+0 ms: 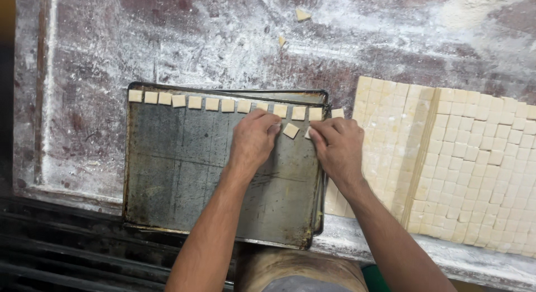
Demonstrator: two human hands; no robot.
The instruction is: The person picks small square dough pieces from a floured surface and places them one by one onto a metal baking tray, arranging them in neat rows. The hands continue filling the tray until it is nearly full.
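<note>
No packages, labels, signs, screens

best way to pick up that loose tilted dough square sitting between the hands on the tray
Likely by two opposite side edges, pinched from above. The loose dough square lies flat and thin on the baking tray, turned cornerwise, with clear metal around it between the left hand and right hand, so fingertips can straddle it without touching the row of squares.

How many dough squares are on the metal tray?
14: twelve in a row along the tray's far edge, a loose square beside the left hand, another partly under the right hand; more may be hidden.
</note>
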